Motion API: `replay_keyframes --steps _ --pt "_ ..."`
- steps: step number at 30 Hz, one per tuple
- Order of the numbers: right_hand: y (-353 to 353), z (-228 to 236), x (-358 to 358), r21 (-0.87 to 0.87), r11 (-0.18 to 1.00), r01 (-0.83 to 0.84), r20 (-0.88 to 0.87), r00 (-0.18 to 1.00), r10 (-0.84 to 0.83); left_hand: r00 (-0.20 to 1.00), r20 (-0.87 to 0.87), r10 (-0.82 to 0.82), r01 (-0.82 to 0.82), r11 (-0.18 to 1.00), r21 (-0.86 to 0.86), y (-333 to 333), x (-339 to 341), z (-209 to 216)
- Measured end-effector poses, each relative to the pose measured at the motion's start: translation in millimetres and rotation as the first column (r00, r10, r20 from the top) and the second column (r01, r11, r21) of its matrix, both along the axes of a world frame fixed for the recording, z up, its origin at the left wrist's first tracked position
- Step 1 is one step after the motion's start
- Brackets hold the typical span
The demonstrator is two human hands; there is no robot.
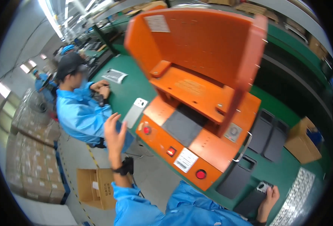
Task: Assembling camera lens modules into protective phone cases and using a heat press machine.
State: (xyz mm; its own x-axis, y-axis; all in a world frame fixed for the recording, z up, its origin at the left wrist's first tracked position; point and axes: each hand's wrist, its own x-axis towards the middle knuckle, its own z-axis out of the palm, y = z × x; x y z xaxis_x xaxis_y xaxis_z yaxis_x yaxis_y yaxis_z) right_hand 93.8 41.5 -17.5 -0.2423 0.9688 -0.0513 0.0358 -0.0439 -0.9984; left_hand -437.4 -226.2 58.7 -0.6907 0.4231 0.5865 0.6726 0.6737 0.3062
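My left hand is raised with fingers apart and holds nothing. Just beyond it, a silver-grey phone-shaped panel with holes at one end lies on the green table; I cannot tell if the fingertips touch it. My right hand, at the lower right, grips the edge of a dark phone-shaped panel with a shiny plate at its top end. Between my hands stands an orange press machine with a dark pad in its slot.
Red buttons line the machine's front. More dark panels lie right of it, near a small cardboard box and a glittery strip. A co-worker in blue sits at left. An open carton stands on the floor.
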Motion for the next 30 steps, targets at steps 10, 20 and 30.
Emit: replay_keyframes --steps 10,20,30 --pt "2 53 -61 -0.107 0.986 -0.129 -0.326 0.941 0.088 0.430 0.384 -0.817 0.649 0.575 0.498 94 250 36" --pt "-34 61 -57 -0.107 0.951 -0.290 -0.533 0.824 0.192 -0.752 0.502 -0.428 0.131 0.648 0.750 109 323 1" --pt "-31 25 -22 -0.059 0.927 -0.371 -0.350 0.877 0.329 0.986 -0.010 -0.169 0.163 0.963 -0.216 99 175 59"
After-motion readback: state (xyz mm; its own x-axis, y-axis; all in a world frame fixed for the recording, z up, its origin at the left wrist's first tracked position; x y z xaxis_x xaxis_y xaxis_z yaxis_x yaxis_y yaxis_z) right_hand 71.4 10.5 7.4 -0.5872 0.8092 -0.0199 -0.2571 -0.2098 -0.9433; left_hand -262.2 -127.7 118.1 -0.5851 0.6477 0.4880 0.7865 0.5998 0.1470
